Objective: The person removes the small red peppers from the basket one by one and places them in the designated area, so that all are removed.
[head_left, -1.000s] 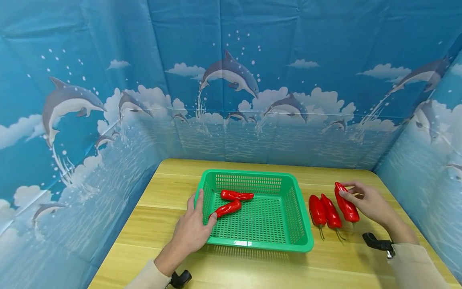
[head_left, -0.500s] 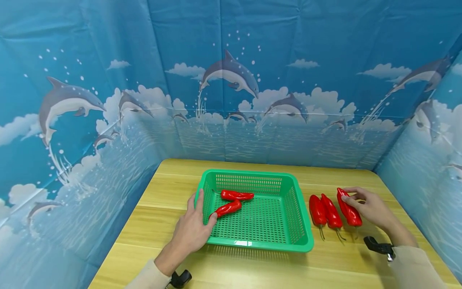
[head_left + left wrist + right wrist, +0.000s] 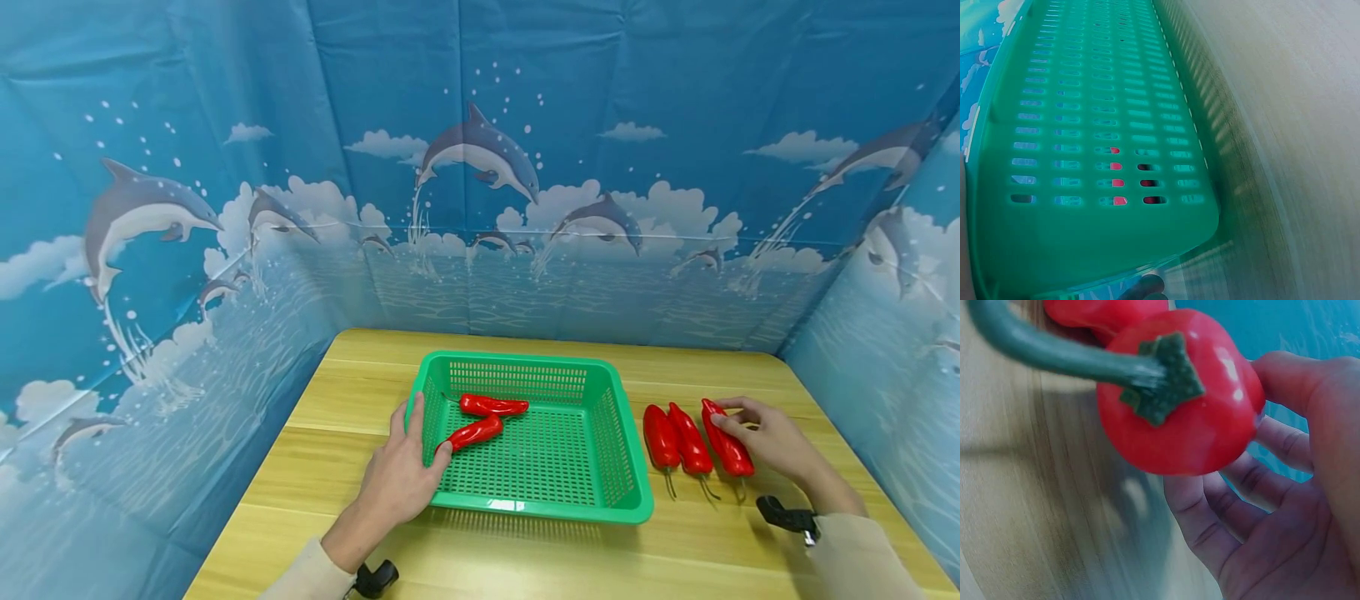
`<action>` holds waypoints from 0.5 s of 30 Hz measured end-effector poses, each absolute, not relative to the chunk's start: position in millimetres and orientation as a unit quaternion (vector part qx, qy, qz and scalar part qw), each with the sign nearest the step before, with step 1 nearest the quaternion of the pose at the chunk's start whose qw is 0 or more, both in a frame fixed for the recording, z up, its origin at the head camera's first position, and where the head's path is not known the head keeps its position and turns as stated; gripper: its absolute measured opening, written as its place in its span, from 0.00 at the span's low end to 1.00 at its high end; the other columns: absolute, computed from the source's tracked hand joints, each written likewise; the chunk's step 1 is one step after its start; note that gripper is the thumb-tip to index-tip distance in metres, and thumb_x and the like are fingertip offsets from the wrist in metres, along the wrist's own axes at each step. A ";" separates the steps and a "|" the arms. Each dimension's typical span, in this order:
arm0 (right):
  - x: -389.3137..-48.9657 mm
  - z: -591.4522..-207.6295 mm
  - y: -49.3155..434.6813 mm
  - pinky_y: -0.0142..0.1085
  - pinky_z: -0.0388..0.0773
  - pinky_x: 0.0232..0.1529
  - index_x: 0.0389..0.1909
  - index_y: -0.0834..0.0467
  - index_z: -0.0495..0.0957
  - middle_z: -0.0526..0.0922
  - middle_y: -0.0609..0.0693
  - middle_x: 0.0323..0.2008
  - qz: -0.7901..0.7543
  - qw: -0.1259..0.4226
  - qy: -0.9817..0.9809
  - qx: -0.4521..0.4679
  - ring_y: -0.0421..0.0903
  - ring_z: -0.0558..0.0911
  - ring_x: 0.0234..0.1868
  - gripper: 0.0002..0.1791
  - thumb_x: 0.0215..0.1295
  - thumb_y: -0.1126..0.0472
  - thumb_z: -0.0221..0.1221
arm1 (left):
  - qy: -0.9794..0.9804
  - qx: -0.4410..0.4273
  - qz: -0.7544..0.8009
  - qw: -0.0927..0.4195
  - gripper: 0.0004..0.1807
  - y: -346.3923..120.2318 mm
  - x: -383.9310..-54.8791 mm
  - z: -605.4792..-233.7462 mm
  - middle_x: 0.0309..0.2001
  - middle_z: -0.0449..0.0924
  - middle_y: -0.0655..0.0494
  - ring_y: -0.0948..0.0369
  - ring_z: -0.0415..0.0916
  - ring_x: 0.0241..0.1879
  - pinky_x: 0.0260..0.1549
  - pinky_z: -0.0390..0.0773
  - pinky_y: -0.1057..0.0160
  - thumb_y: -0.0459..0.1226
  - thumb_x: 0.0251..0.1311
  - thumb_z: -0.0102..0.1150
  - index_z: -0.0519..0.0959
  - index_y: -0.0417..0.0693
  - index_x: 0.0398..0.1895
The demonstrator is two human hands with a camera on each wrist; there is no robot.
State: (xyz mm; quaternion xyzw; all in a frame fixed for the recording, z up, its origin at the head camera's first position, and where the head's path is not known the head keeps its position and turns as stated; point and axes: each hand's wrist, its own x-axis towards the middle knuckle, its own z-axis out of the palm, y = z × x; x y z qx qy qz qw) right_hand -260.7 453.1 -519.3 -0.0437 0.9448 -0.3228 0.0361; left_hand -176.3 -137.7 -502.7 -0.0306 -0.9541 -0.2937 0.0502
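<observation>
A green plastic basket (image 3: 540,514) stands on the table, with two red chili peppers (image 3: 493,406) inside near its left end. My left hand (image 3: 401,475) holds the basket's left end, thumb over the rim; its other fingers are partly hidden. In the left wrist view, the slotted basket wall (image 3: 1097,237) fills much of the picture, with red showing through. To the right, my right hand (image 3: 772,437) pinches a red pepper (image 3: 727,442) between thumb and fingers. Its green stem (image 3: 1079,362) points toward the right wrist camera.
Two more red peppers (image 3: 688,442) lie side by side between the basket and my right hand, stems toward me. The wooden table (image 3: 337,392) ends at a blue dolphin-printed curtain (image 3: 465,275) behind and on both sides.
My right hand has moved slightly toward me and lowered with the pepper, which sits beside the other two. The left hand and basket have stayed put.
</observation>
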 end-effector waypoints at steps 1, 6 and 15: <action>-261.1 -520.0 453.1 0.36 0.87 0.37 0.81 0.70 0.74 0.89 0.71 0.60 -0.319 0.036 0.946 -0.044 0.39 0.87 0.44 0.33 0.95 0.46 0.56 | -0.954 -0.030 -0.293 0.050 0.54 -137.8 -176.2 -502.5 0.94 0.53 0.38 0.55 0.71 0.17 0.23 0.74 0.56 0.54 0.84 0.63 0.46 0.48 1.00; -262.9 -523.7 453.7 0.35 0.85 0.38 0.79 0.70 0.76 0.89 0.72 0.60 -0.306 0.031 0.950 -0.049 0.47 0.88 0.49 0.32 0.94 0.47 0.58 | -0.954 -0.030 -0.296 0.049 0.54 -137.8 -176.1 -501.8 0.94 0.53 0.38 0.55 0.71 0.17 0.21 0.73 0.57 0.55 0.84 0.63 0.46 0.48 1.00; -266.7 -529.4 453.3 0.35 0.84 0.38 0.77 0.71 0.77 0.92 0.66 0.55 -0.308 0.040 0.949 -0.046 0.48 0.87 0.48 0.33 0.93 0.46 0.59 | -0.953 -0.030 -0.296 0.048 0.54 -137.7 -176.0 -501.8 0.95 0.52 0.37 0.55 0.69 0.15 0.19 0.72 0.57 0.55 0.84 0.63 0.45 0.49 1.00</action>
